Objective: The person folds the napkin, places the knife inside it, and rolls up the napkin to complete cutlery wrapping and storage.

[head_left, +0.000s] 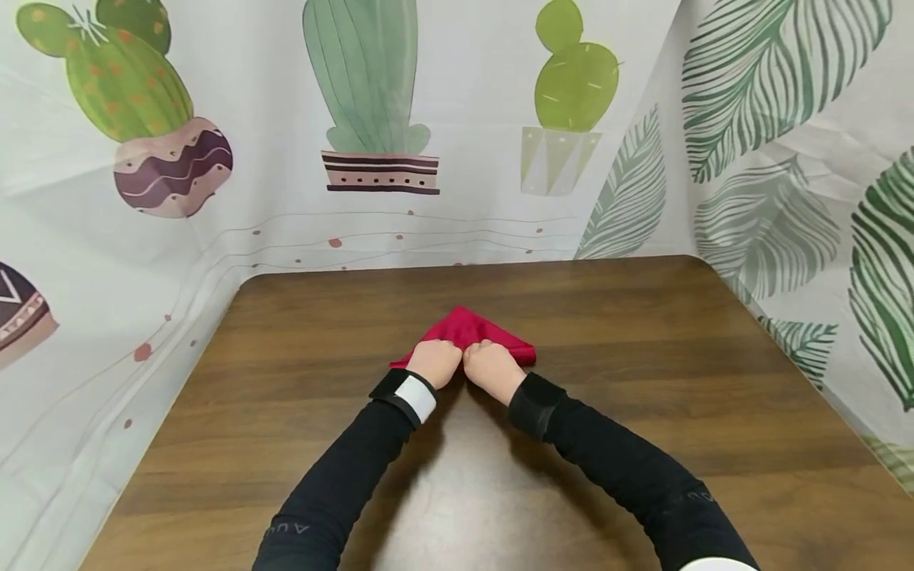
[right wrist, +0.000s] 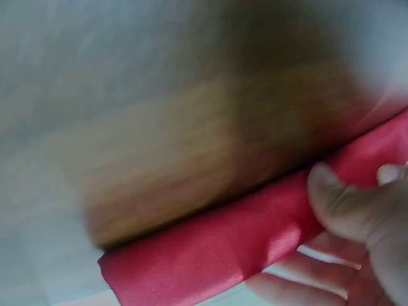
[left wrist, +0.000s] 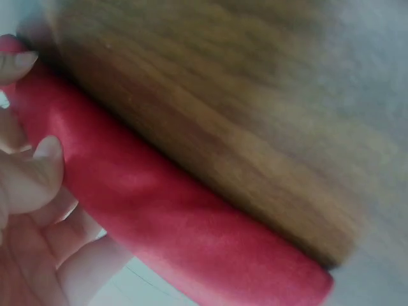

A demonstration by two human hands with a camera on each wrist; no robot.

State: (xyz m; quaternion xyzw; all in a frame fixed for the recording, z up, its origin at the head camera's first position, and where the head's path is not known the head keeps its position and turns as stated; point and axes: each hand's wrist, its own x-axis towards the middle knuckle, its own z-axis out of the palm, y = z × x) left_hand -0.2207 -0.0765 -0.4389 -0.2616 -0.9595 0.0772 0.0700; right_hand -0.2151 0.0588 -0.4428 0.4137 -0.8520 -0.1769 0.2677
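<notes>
A red cloth (head_left: 460, 323) lies toward the far half of the table, its far part coming to a point like a triangle. Along its near side, the cloth (left wrist: 185, 217) is doubled into a thick, smooth band. My left hand (head_left: 435, 362) and right hand (head_left: 493, 370) meet almost knuckle to knuckle at the middle of that side. In the left wrist view my left hand (left wrist: 32, 191) pinches the band, thumb on top and fingers beneath. From the other wrist, my right hand (right wrist: 357, 223) grips the band (right wrist: 204, 255) the same way.
The brown wooden table (head_left: 321, 317) has rounded far corners. Behind it and along both sides hangs a white curtain (head_left: 485, 103) printed with cacti and leaves. A white rounded object (head_left: 717, 564) shows at the bottom edge near my right sleeve.
</notes>
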